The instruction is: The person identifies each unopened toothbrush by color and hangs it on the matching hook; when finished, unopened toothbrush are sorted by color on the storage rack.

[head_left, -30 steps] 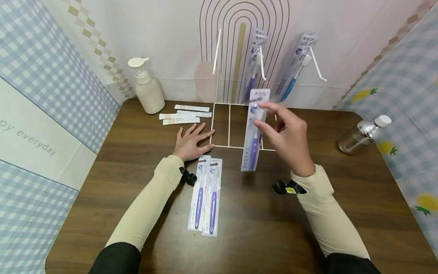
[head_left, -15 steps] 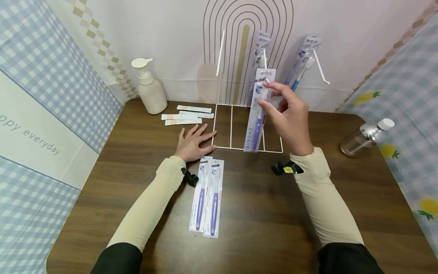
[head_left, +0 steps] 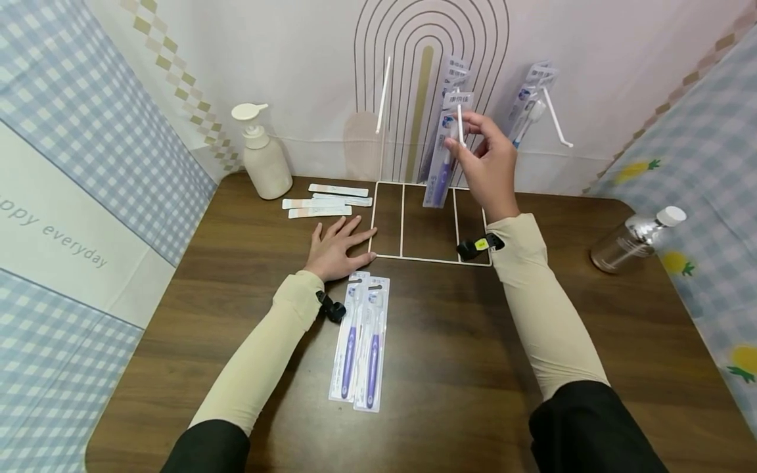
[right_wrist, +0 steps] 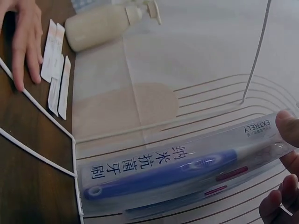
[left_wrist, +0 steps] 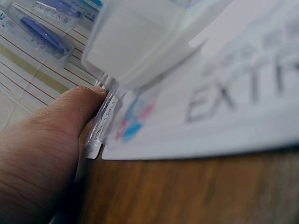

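My right hand (head_left: 493,157) pinches a packaged purple toothbrush (head_left: 437,184) between thumb and fingers, up at the middle hook (head_left: 460,125) of a white wire rack (head_left: 426,259). The hook's outer end juts in front of the package, whose top lies behind it. Purple handle and printed card of this toothbrush (right_wrist: 187,170) fill the right wrist view's lower part. Further packs (head_left: 457,69) hang behind it. My left hand (head_left: 336,253) lies flat, fingers spread, on the table beside the rack's base. Two more packaged purple toothbrushes (head_left: 371,361) lie just below that hand, overlapping.
Packaged blue toothbrushes (head_left: 523,108) hang at the right hook (head_left: 558,118); the left hook (head_left: 384,95) is bare. Several paper sachets (head_left: 319,211) and a pump bottle (head_left: 266,167) stand or lie at back left. A clear bottle (head_left: 629,240) stands right.
My right hand has carried the packaged toothbrush up and back to the middle hook, whose end now shows in front of the package. The left hand stays put.
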{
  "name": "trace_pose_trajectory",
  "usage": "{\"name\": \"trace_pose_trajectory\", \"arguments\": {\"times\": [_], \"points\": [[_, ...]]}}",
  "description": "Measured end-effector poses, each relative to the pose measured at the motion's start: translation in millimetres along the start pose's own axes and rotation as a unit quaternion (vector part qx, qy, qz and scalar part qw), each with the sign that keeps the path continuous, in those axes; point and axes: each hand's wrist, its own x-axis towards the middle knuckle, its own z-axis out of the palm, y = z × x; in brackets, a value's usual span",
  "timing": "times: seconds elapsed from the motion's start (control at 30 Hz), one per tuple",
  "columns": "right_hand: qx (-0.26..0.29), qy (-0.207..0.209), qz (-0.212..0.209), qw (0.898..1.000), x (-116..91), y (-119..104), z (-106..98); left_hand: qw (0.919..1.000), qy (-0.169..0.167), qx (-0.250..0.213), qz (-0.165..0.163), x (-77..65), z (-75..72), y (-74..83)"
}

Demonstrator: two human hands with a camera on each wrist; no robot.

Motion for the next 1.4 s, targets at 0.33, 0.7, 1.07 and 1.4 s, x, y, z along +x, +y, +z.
{"name": "trace_pose_trajectory", "arguments": {"times": [0.33, 0.7, 1.07, 1.4], "points": [[-0.007, -0.008, 0.045, 0.999, 11, -3, 0, 1.0, 0.004, 0.004, 0.0, 1.5, 4.2, -0.4], [0.016, -0.024, 0.013, 0.999, -22, -10, 1, 1.0, -0.002, 0.0, -0.003, -0.2, 4.0, -1.5], [-0.003, -0.231, 0.014, 0.973, -140, -19, 27, 0.9999, -0.003, 0.011, -0.002, 2.8, 4.8, -2.1], [-0.098, -0.351, 0.087, 0.927, -203, -10, 44, 0.9998, -0.003, 0.019, -0.006, 3.7, 0.3, -2.3]]}}
